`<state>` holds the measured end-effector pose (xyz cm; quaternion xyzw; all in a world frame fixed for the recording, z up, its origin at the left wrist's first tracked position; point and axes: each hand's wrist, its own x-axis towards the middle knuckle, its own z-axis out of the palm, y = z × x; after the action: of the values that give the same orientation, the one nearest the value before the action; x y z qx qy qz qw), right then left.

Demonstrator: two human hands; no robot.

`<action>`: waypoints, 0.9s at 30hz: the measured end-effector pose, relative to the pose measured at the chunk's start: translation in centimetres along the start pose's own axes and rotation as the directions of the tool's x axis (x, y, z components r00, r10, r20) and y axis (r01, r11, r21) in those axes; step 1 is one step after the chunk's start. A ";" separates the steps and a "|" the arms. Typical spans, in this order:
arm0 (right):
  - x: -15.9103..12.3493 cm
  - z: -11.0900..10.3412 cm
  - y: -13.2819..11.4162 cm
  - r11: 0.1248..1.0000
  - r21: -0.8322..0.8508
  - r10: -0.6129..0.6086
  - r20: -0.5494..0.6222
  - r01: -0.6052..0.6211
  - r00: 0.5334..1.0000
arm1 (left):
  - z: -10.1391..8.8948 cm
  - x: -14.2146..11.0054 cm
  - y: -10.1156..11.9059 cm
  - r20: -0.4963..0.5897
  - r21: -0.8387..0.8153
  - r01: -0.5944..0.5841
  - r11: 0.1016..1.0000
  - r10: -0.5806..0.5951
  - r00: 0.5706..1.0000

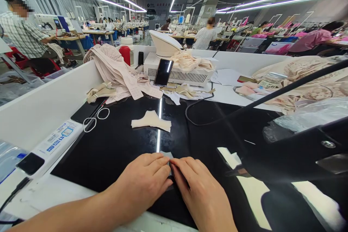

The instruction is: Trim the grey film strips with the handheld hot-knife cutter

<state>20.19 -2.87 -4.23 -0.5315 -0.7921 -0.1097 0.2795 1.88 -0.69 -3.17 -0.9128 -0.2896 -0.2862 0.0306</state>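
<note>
My left hand (141, 181) and my right hand (199, 192) lie side by side on the glossy black work surface (114, 145), fingertips meeting over a small grey fabric piece (166, 154). The fingers of both press down flat on it, and most of the piece is hidden beneath them. A cream shaped fabric piece (151, 120) lies alone farther back on the black surface. White-handled scissors (94, 117) rest to the left of it.
A black machine arm (301, 152) and cable cross the right side. Piles of beige fabric (114, 67), a phone (163, 72) leaning on a white machine (179, 74), a red bottle (125, 54) and a white power strip (54, 141) surround the surface. Other people sit at stations behind.
</note>
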 end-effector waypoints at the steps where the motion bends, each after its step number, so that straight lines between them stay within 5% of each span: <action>1: 0.0 0.0 0.0 1.000 -0.003 -0.004 -0.001 0.004 1.000 | 0.0 0.0 0.0 -0.001 0.003 -0.004 1.000 0.004 1.000; 27: -0.3 0.1 0.2 1.000 0.001 0.004 -0.002 -0.004 1.000 | 0.6 -0.3 -0.2 0.044 0.008 0.002 1.000 -0.002 0.999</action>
<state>20.39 -2.98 -4.55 -0.5328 -0.7908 -0.1094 0.2805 1.91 -0.53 -3.83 -0.9184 -0.2923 -0.2651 0.0278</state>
